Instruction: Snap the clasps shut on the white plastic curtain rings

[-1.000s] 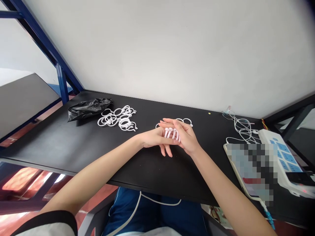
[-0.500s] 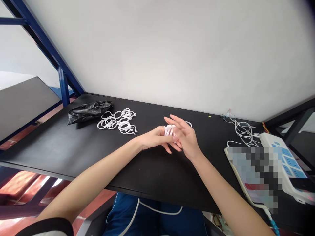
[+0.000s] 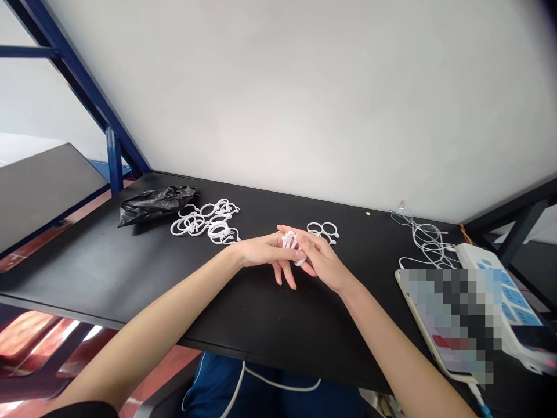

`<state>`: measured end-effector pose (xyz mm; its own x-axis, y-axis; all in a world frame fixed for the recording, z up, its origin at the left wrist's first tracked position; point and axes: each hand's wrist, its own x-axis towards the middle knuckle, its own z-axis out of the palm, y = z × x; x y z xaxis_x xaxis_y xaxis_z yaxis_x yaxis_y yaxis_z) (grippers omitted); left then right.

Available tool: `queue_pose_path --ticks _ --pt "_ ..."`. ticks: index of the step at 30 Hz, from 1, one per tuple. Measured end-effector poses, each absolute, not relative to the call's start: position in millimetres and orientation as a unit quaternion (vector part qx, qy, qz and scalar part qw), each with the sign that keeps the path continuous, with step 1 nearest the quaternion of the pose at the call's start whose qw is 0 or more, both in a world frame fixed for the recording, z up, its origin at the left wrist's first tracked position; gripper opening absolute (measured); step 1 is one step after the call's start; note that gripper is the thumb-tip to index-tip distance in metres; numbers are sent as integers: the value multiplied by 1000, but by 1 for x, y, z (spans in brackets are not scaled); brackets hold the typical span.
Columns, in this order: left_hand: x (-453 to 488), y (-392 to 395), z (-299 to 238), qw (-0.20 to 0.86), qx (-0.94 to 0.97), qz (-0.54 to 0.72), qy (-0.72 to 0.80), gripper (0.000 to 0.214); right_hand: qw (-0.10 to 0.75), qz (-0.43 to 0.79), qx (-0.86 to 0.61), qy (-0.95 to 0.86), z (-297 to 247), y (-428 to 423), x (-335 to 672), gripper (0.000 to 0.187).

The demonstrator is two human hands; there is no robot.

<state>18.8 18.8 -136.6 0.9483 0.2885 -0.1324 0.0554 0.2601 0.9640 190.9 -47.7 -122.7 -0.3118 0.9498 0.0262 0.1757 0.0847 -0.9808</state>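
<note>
Between my two hands, over the middle of the black table, is a small bundle of white plastic curtain rings (image 3: 290, 240). My left hand (image 3: 270, 251) grips the bundle with the thumb laid across it, two fingers hanging below. From the other side my right hand (image 3: 322, 258) closes its thumb and fingers on the same rings. Just behind the right hand, several loose white rings (image 3: 322, 228) lie on the table. A larger heap of white rings (image 3: 209, 219), with small eyelets, lies farther left.
A crumpled black plastic bag (image 3: 156, 204) lies beside the heap on the table (image 3: 108, 261). At the right are a phone (image 3: 444, 325) with a blurred screen, a white power strip (image 3: 513, 302) and tangled white cables (image 3: 429, 238). A white wall (image 3: 304, 104) stands behind.
Both hands have shifted slightly left and lower in view with the bundle. My right fingers have folded in closer over it. The loose rings behind my right hand now show more fully.
</note>
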Motion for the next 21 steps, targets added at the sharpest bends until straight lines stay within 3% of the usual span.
queue_pose_path --ticks 9,15,21 --pt "18 17 -130 777 610 79 131 33 391 523 -449 -610 -122 -48 190 49" --pt "11 21 -129 823 567 -16 35 33 338 643 -328 -604 -118 -41 209 70" --pt "8 25 -128 820 561 -102 -43 31 325 641 -332 -611 -119 -43 212 56"
